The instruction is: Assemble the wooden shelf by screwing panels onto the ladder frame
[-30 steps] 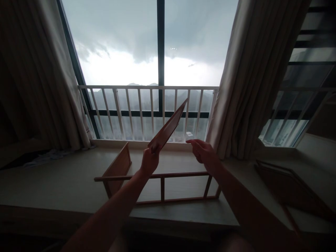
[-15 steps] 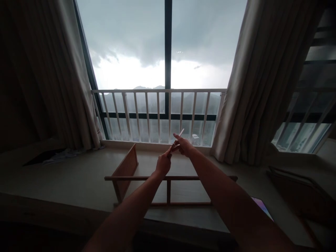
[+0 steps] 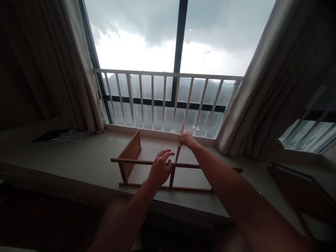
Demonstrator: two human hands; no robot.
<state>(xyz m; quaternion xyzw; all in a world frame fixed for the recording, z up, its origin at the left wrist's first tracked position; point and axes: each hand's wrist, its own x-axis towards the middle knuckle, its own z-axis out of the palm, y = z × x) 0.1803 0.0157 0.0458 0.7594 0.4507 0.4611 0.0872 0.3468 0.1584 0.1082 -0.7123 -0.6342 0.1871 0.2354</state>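
Observation:
A wooden frame [image 3: 141, 162] of thin rails with a solid end panel [image 3: 131, 154] on its left stands on the wide window ledge [image 3: 78, 164]. A thin wooden board [image 3: 179, 148] stands on edge inside the frame, at its middle upright. My right hand [image 3: 187, 139] is closed on the board's far top end. My left hand [image 3: 160, 168] hovers at the frame's front rail, just left of the board, with its fingers curled and apart and nothing in them.
A white railing [image 3: 168, 98] and a large window lie behind the ledge, with curtains [image 3: 65, 66] on both sides. A dark framed panel [image 3: 301, 192] lies on the ledge at the right. Crumpled paper [image 3: 68, 134] lies at the far left.
The board, held up in the air in my left hand, passed to my right hand and came down on edge into the frame. My left hand let go.

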